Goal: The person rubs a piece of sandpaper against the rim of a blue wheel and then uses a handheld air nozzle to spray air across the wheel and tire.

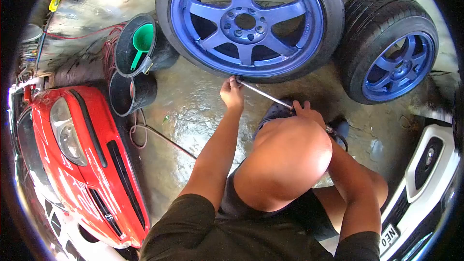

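Observation:
A thin silver metal wand (pixel 266 94) runs slantwise between my hands. My left hand (pixel 232 95) pinches its far end, close under the lower edge of a black tire (pixel 309 72) with a blue six-spoke wheel (pixel 241 48). Around the near end of the wand, beside my raised knee, my right hand (pixel 309 113) is closed. A dark fitting (pixel 330 129) shows just behind that hand, partly hidden by the knee. My shoes are partly covered by my legs.
A second blue wheel with its tire (pixel 401 67) stands at right. Black buckets (pixel 121 67), one holding a green dipper (pixel 142 38), sit at left beside a red hose (pixel 110 53). A red car (pixel 92 150) and a white car (pixel 420 179) flank me on the wet floor (pixel 183 96).

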A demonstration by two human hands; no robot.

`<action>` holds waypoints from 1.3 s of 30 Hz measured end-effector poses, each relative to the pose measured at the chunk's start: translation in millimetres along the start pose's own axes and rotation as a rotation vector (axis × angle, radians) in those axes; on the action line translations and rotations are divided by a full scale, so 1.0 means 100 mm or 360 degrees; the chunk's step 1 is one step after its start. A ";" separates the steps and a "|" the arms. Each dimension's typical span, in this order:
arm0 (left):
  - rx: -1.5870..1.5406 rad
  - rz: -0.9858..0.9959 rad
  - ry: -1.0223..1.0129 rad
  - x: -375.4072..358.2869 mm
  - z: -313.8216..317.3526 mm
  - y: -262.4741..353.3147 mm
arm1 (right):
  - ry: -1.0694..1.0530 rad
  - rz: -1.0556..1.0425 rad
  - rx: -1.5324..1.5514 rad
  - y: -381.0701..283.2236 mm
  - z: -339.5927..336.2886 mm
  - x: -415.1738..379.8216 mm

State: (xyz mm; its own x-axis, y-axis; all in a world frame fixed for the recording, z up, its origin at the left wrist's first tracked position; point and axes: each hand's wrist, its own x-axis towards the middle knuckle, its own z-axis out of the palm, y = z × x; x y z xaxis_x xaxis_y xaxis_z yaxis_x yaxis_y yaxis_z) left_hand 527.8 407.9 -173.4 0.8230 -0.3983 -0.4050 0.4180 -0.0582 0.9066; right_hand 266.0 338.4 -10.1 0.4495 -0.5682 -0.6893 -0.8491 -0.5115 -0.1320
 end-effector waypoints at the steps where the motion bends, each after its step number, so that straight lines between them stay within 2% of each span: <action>1: -0.0055 -0.0080 -0.0019 -0.04 0.02 -0.03 | -0.0024 0.0029 -0.0007 0.02 0.01 -0.02; 3: -0.0160 -0.0241 -0.0060 -0.15 0.08 -0.09 | -0.0073 0.0089 -0.0018 0.03 -0.02 -0.09; 6: -0.0144 -0.0289 -0.0134 -0.38 0.26 -0.15 | -0.0115 0.0212 -0.0008 0.10 -0.16 -0.37; 8: -0.0185 -0.0299 -0.0222 -0.48 0.38 -0.25 | -0.0086 0.0239 -0.0081 0.32 0.00 -0.43; 12: -0.0167 -0.0377 -0.0302 -0.74 0.68 -0.18 | -0.0076 0.0450 -0.0063 0.37 -0.22 -0.73; 21: -0.0337 -0.0651 -0.0621 -0.98 0.98 -0.02 | 0.0009 0.0623 -0.0020 0.71 -0.20 -0.99; 24: -0.0208 -0.0657 -0.0762 -1.11 1.05 0.16 | 0.0112 0.0630 -0.0089 0.85 -0.17 -1.06; 27: -0.0135 -0.0641 -0.0796 -1.15 1.04 0.20 | 0.0146 0.0637 -0.0082 0.96 -0.13 -1.07; 33: -0.0028 -0.0494 -0.1148 -1.27 1.22 0.38 | 0.0518 0.0575 -0.0075 1.18 -0.26 -1.32; 37: 0.0044 0.0014 -0.1266 -1.23 1.50 0.29 | 0.1063 0.0433 0.0146 1.22 -0.53 -1.49; 39: 0.0151 0.0099 -0.1225 -1.24 1.56 0.33 | 0.1119 0.0442 0.0232 1.25 -0.60 -1.45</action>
State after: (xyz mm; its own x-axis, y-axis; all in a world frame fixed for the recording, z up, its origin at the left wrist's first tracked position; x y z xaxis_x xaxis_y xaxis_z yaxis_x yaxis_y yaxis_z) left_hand 379.3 312.7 -74.8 0.3304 -0.9249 -0.1882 0.3166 -0.0792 0.9452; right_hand 111.4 317.8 115.8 0.2435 -0.9645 -0.1023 -0.9627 -0.2276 -0.1463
